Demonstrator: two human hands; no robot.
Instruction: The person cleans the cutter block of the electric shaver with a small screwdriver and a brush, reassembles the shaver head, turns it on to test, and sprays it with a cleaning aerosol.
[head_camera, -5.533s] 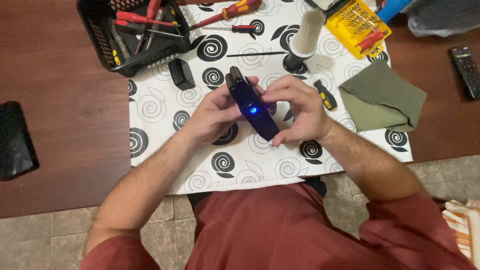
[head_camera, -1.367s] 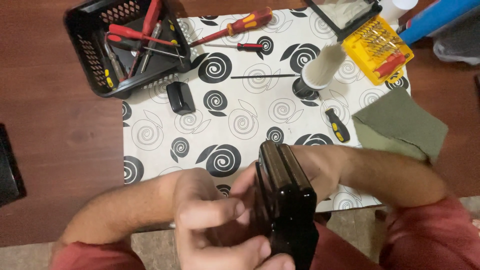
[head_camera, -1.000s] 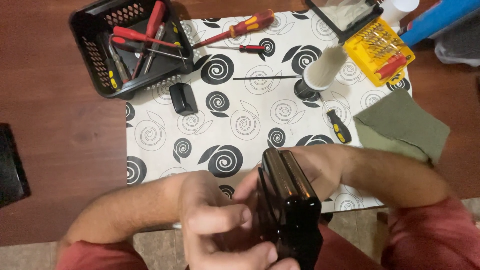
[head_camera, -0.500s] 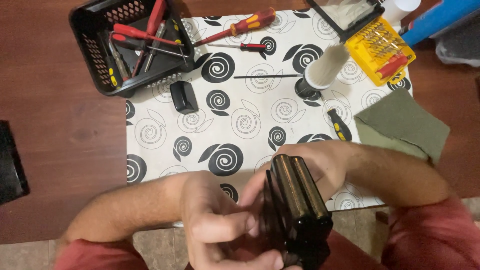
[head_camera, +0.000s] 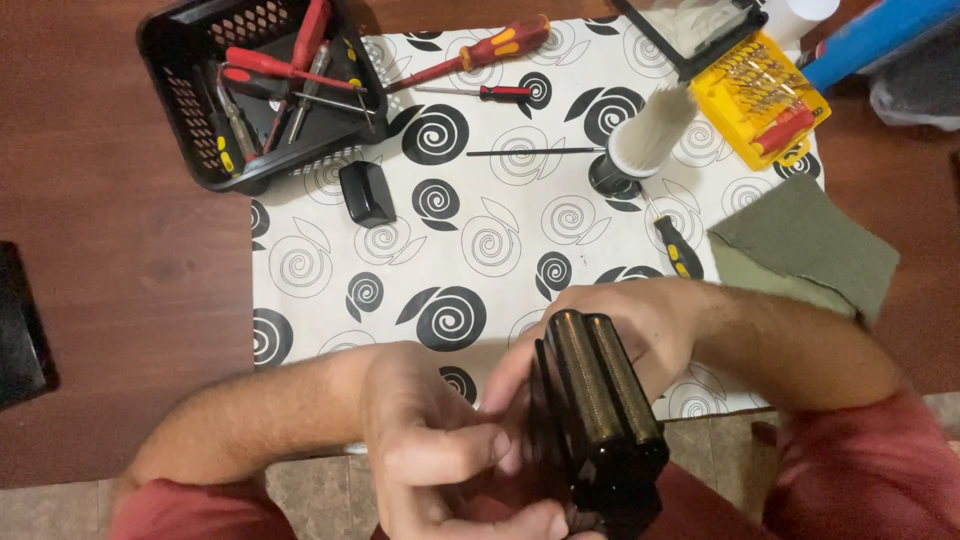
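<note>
both hands (head_camera: 440, 450) close together, fingers (head_camera: 455, 452) curled

Head camera looks steeply down, close above table (head_camera: 120, 260).

Glossy black plastic on the razor (head_camera: 600, 420), smooth, with dull metal foil along its top. Just above the razor, smooth printed paper sheet (head_camera: 480, 220) with black swirls. Left of the sheet, dark polished wood table (head_camera: 120, 250), faintly shiny. At the sheet's upper left corner, matt black plastic basket (head_camera: 190, 110) with perforated walls. Right of the sheet, matt green cloth (head_camera: 810, 250), soft and slightly rough. Above the cloth, shiny yellow plastic case (head_camera: 735, 120).
</note>
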